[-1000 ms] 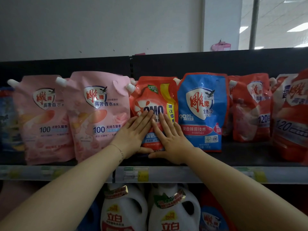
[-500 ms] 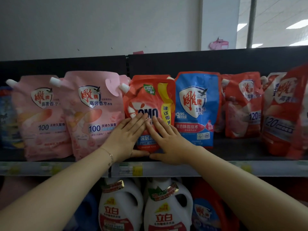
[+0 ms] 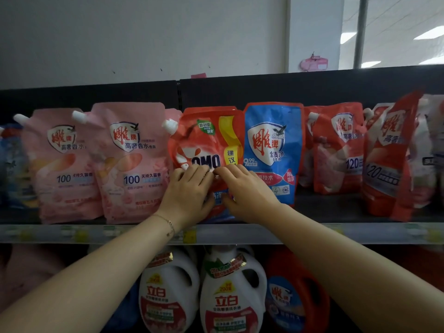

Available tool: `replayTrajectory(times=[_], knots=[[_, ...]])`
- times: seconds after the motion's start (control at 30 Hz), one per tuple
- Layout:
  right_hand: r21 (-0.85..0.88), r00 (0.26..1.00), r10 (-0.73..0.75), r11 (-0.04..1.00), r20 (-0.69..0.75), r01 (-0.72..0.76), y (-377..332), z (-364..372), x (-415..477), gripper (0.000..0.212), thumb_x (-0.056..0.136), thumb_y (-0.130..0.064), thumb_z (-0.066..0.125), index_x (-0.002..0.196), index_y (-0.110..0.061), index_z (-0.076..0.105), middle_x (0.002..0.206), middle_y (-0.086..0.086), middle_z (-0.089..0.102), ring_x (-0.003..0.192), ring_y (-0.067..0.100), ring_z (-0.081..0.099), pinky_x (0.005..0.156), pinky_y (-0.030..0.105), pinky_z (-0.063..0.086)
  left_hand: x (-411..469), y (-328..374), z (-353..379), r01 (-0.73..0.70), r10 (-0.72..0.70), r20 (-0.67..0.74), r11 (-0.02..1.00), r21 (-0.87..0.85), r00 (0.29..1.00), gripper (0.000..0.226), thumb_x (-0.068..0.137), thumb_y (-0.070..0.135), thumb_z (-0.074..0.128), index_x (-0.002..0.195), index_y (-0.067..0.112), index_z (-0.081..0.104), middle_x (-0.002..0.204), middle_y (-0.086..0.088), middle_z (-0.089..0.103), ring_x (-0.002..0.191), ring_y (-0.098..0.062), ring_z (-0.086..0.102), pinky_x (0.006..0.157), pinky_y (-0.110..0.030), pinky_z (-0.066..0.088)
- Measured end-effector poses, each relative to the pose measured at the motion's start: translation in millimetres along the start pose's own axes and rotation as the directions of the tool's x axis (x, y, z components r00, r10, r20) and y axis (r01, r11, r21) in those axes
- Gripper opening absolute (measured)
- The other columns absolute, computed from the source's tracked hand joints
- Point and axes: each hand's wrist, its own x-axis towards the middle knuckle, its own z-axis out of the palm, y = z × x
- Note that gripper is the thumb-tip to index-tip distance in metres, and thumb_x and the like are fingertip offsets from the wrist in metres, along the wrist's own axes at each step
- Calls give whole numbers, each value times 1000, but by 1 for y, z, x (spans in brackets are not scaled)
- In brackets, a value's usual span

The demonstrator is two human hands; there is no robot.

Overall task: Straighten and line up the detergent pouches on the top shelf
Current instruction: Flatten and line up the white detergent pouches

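Note:
A row of spouted detergent pouches stands on the top shelf (image 3: 336,233). The red OMO pouch (image 3: 204,138) is in the middle, tilted slightly with its white spout to the left. My left hand (image 3: 189,193) and my right hand (image 3: 247,191) sit side by side on its front, fingers curled and gripping the film below the logo. A blue pouch (image 3: 271,145) stands upright and touches its right side. Two pink pouches (image 3: 60,164) (image 3: 134,164) stand to the left. Red pouches (image 3: 338,150) (image 3: 386,164) stand to the right, the outer one leaning.
A dark blue pouch (image 3: 12,169) shows at the far left edge. Below the shelf stand two white detergent bottles (image 3: 168,296) (image 3: 230,296) and a red one (image 3: 293,296). A black back panel closes the shelf behind the pouches. A gap of bare shelf lies in front of the red pouches.
Both hands lay flat with straight fingers on the OMO pouch; now their fingers are curled and grip its front. The pouch stays between the pink and blue ones.

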Motion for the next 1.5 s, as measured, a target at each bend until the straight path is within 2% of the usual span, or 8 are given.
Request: replayTrajectory(times=[0.17, 0.3, 0.47, 0.7, 0.93, 1.23, 1.3, 1.5], knots=[[-56, 1000, 15, 998, -16, -16, 10, -9, -9, 15, 84, -21, 59, 95, -10, 59, 95, 6, 58, 87, 27, 55, 72, 42, 49, 9, 14, -9, -42, 42, -19, 999, 12, 999, 25, 79, 28, 47, 91, 10, 61, 93, -6, 61, 85, -28, 56, 71, -40, 36], [-117, 996, 83, 990, 28, -80, 27, -24, -24, 20, 90, -27, 52, 99, -10, 60, 99, 7, 59, 94, 28, 55, 74, 33, 36, 25, 36, -7, -43, 44, 13, 999, -16, 999, 16, 79, 26, 56, 86, 12, 60, 85, -4, 59, 79, -27, 55, 67, -38, 33], [-137, 983, 178, 976, 44, -171, 54, -40, -48, 21, 90, -28, 52, 100, -11, 60, 99, 6, 57, 94, 27, 55, 79, 38, 40, 44, 72, -2, -59, 67, 82, 994, -90, 994, 25, 76, 28, 46, 87, 11, 60, 90, -5, 61, 81, -26, 57, 66, -37, 40], [-238, 962, 270, 933, -36, -271, 94, -64, -88, 13, 75, -20, 68, 72, -11, 58, 70, 6, 56, 64, 30, 58, 53, 27, 30, 81, 127, 11, -97, 113, 67, 974, -203, 991, 30, 74, 30, 44, 93, 13, 60, 90, -4, 60, 79, -26, 57, 62, -35, 42], [-291, 943, 329, 898, -52, -329, 144, -101, -127, 19, 89, -34, 50, 91, -17, 59, 93, 2, 63, 88, 25, 61, 59, 29, 34, 126, 194, 27, -27, 81, 129, 927, -374, 988, 36, 80, 35, 42, 104, 14, 59, 100, -4, 58, 91, -26, 56, 74, -38, 42], [-293, 926, 356, 879, -123, -377, 182, -125, -174, 24, 81, -32, 54, 63, -21, 44, 60, 0, 58, 50, 27, 55, 45, 22, 15, 162, 266, 42, 103, 36, 217, 795, -598, 976, 25, 95, 33, 43, 112, 17, 52, 112, -2, 52, 104, -23, 50, 81, -39, 41], [-284, 911, 383, 866, -156, -412, 189, -131, -182, 28, 83, -33, 56, 61, -21, 44, 60, 2, 60, 52, 29, 57, 48, 24, 24, 167, 279, 42, 182, 7, 265, 712, -678, 964, 24, 98, 33, 39, 108, 16, 53, 108, -1, 52, 101, -24, 52, 83, -41, 43], [-315, 822, 566, 771, -57, -553, 206, -141, -189, 44, 90, -57, 45, 91, -16, 61, 92, 3, 67, 86, 27, 64, 63, 30, 36, 182, 305, 41, 413, -168, 385, 186, -891, 907, 52, 86, 65, 39, 97, 20, 63, 92, 5, 66, 87, -11, 62, 84, -40, 50]])
